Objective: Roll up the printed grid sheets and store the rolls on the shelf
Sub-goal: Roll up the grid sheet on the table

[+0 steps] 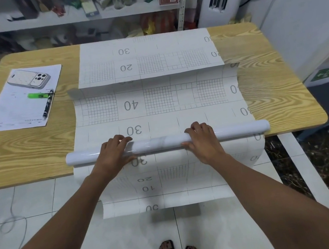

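A person stands at the near edge of a wood-grain surface [34, 148], both arms stretched out over a glossy white roll [162, 142] that lies across that edge, parallel to it. The left hand [113, 155] and the right hand [201, 142] are each curled over the top of the roll, fingers [119, 139] wrapped down its far side and thumbs on the near side, so both hands have a loose hold on it rather than a tight clench. The roll sits on a grid sheet [156, 102] printed with squares and large numbers (30, 40, 20, all upside down from here); this sheet runs toward the far edge and its near end hangs off the near edge toward the tiled floor [43, 206]. A second grid sheet [147, 58] lies at the far edge, overlapping the first.

Near the left edge rests a printed page [7, 109] with a phone picture, and on it a green highlighter [38, 94] and a black pen [48, 105]. Behind the far edge stands a cluttered shelf [58, 19]; its contents are too blurred to name.
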A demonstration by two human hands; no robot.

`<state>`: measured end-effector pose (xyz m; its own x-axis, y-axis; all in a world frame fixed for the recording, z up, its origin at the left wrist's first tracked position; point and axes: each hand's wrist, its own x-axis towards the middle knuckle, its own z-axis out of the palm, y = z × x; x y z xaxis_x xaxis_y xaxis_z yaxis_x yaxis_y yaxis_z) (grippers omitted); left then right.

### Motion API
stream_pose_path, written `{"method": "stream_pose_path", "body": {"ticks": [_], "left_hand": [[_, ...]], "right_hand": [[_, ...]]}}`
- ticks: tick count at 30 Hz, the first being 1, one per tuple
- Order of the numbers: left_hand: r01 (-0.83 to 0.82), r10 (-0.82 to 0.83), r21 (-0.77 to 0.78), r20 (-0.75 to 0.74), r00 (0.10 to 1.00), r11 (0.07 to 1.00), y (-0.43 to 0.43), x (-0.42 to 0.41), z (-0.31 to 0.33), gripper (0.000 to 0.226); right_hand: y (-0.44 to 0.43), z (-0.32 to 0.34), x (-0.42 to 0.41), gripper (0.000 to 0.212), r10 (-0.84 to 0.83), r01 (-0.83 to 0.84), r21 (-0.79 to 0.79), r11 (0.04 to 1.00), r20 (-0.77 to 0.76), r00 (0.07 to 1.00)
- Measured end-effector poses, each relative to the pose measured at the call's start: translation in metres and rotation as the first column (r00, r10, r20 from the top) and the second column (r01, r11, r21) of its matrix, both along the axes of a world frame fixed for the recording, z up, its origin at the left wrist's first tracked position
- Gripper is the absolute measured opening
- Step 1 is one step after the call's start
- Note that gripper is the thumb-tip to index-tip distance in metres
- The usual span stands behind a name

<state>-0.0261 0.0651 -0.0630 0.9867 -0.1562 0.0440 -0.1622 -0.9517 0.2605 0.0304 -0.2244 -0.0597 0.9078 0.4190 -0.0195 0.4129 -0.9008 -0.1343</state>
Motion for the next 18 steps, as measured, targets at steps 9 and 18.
{"method": "stream_pose_path", "body": {"ticks": [9,18], "left_hand": [[0.087,-0.087,-0.032,-0.018,0.996,0.996,0.006,0.003,0.002,0.055],[0.166,-0.165,0.021,-0.043,0.985,0.986,0.021,0.016,0.008,0.046]], "right_hand": [[0.0,0.006,0.002,0.042,0.0,0.008,0.087,0.996,-0.092,0.996],[-0.001,0.009,0.004,0.041,0.013,-0.011,0.044,0.999,-0.064,0.998]]}}
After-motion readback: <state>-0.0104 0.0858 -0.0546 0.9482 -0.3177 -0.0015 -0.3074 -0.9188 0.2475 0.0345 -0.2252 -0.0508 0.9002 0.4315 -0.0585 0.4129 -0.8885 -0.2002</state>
